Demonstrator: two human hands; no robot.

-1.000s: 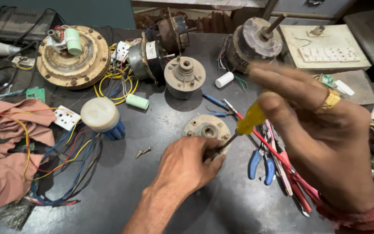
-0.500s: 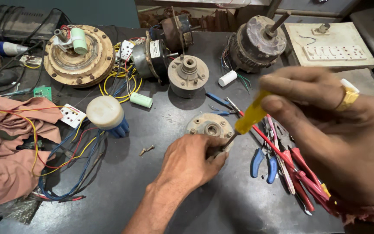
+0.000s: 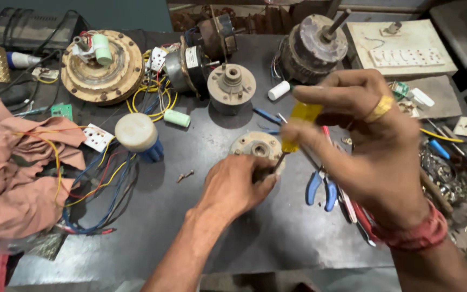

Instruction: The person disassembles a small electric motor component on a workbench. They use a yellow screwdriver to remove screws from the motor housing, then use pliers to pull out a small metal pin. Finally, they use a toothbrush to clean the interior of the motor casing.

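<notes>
Working step: driving a screw at the round motor end cover (image 3: 255,146), mid-table.
Left hand (image 3: 233,186): fingers curled on the cover's near edge, steadying it.
Right hand (image 3: 363,140): closed around the yellow-handled screwdriver (image 3: 298,124), tip at the cover's rim.
Next move: likely needs steady downward pressure (tip kept seated).
Change: right hand slightly lower, screwdriver steeper than before.

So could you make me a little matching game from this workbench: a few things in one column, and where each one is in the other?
Things:
1. screwdriver
2. round motor cap
3. pliers
4. cloth

Places:
a. under the left hand
b. at the table's left edge
c. in the right hand
d. lying below the right hand

Pairs: 1-c, 2-a, 3-d, 4-b
</notes>
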